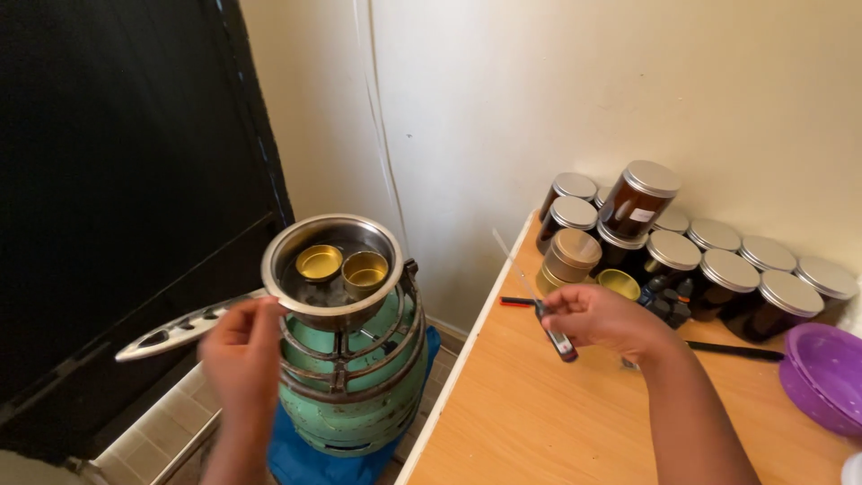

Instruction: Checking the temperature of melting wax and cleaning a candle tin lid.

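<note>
Steel saucepan (310,235) with two gold tins (342,266) sits left of centre on a green gas cylinder (359,395), left hand (241,352) gripping its handle (180,332), right hand (603,321) pinching a probe thermometer (539,305) over the wooden table (539,413).

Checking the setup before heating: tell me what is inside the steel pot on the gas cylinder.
Inside the steel pot sit two small gold tins, side by side and open. The base looks wet, but the tins cover part of it, and their contents cannot be told.

Silver pan (285,244) holding two gold tins (320,262) at centre on a green gas cylinder (359,395); purple bowl (822,373) at right on the tan desk (539,422).
</note>
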